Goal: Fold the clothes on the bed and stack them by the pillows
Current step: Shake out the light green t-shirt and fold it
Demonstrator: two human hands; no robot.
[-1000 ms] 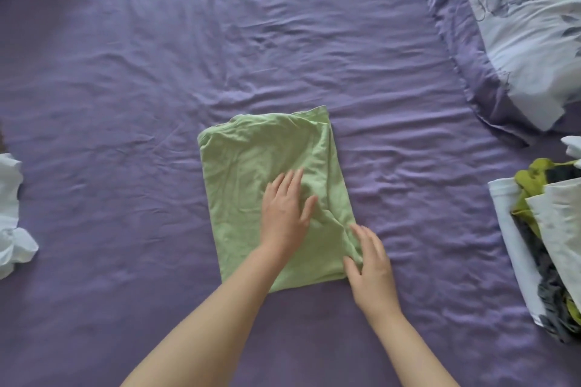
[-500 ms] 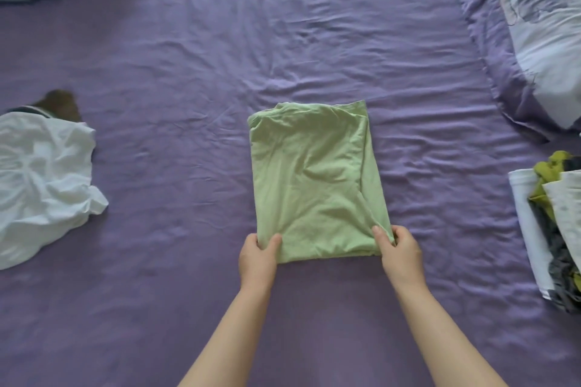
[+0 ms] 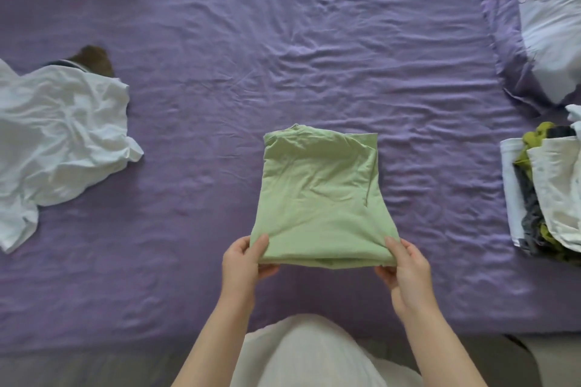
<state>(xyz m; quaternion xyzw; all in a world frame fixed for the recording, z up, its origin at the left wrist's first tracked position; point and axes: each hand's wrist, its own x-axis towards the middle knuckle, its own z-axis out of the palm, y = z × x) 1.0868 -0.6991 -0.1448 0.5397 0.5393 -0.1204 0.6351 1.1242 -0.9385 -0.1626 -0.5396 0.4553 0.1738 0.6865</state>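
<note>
At the far left one crumpled white shirt lies unfolded on the purple sheet, with one small brown item poking out from behind its top edge. At the top left corner a sliver of something pale blue shows, too little to tell what it is.

In the middle is one folded green garment. Its far end rests on the sheet; its near edge is lifted by two hands. The left hand pinches the near left corner, thumb on top and fingers curled under. The right hand pinches the near right corner the same way, thumb on top, fingers beneath. Both forearms reach in from the bottom, above a pale lap.

At the right edge one stack of folded clothes sits on the sheet: white pieces with yellow-green and dark grey fabric between them; the count of pieces cannot be told. Just beyond it, at the upper right, lies one pillow with a purple and white print. The green garment is well apart from the stack.
</note>
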